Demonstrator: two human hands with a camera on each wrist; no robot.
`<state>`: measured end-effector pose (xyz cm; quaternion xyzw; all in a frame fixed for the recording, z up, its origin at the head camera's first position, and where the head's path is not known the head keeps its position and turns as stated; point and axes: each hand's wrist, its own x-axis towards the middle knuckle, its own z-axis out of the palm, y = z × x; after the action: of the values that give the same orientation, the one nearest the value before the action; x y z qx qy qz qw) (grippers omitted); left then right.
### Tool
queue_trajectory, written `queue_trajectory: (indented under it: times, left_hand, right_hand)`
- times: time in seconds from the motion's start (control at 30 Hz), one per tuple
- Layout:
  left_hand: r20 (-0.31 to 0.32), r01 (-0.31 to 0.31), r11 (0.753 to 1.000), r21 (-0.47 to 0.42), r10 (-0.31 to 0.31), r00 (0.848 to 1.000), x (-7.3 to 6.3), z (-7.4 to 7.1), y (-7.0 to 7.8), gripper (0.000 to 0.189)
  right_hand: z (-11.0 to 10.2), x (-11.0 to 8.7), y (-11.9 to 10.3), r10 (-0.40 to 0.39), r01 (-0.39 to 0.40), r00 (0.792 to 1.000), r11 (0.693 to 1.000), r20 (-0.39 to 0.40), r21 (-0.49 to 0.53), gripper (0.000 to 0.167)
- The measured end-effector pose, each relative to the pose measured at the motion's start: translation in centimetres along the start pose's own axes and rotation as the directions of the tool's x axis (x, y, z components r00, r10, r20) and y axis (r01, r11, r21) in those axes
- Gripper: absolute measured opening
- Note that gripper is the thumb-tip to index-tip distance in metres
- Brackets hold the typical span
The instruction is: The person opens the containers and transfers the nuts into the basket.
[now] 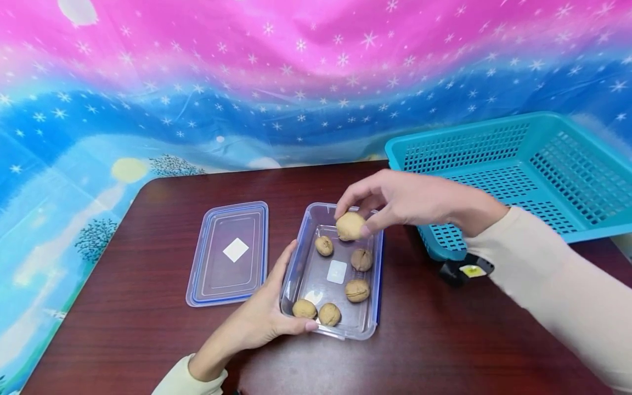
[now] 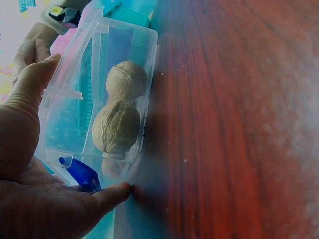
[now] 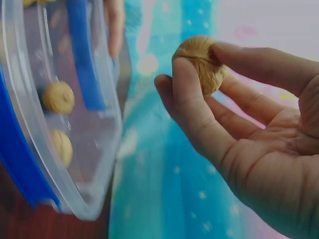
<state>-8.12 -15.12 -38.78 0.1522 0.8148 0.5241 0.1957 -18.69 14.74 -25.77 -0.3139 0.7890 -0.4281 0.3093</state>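
Note:
My right hand [image 1: 395, 200] pinches a walnut [image 1: 350, 226] between thumb and fingers, over the far end of a clear plastic container [image 1: 316, 210]. In the right wrist view that walnut [image 3: 199, 62] shows its seam, with open air around it. Several more walnuts lie on the container's floor, among them one walnut [image 1: 361, 259] at the right side and another walnut [image 1: 304, 309] in the near left corner. My left hand [image 1: 269, 307] grips the container's near left corner, its fingers along the left wall and its thumb at the near rim. Two walnuts [image 2: 117, 127] show through the wall in the left wrist view.
A clear lid [image 1: 209, 263] with a blue seal and a white label lies flat left of the container. On the right stands a large teal slotted basket [image 1: 494, 181], partly behind my right forearm. A snowflake-patterned cloth [image 1: 296, 99] hangs behind the dark wooden table [image 1: 148, 307].

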Motion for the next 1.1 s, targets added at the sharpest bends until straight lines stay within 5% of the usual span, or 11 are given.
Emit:
queue_trajectory:
  times: [0.3,0.6,1.1]
  left_hand:
    - [0.005,0.007,1.000,0.005,-0.007,1.000,-0.1,-0.2,0.2,0.133]
    - [0.006,0.014,1.000,0.020,-0.014,1.000,-0.1,-0.3,0.1,0.134]
    - [0.008,0.021,1.000,0.012,-0.022,1.000,-0.1,-0.2,0.0,0.135]
  right_hand:
    - [-5.3,-2.1,0.9,0.064,-0.057,0.992,0.996,-0.105,0.068,0.038]
    - [-9.4,-3.7,5.5,0.154,-0.136,0.966,0.986,-0.208,0.100,0.036]
    - [-11.4,-3.2,11.6,0.319,-0.300,0.925,0.947,-0.208,0.118,0.055]
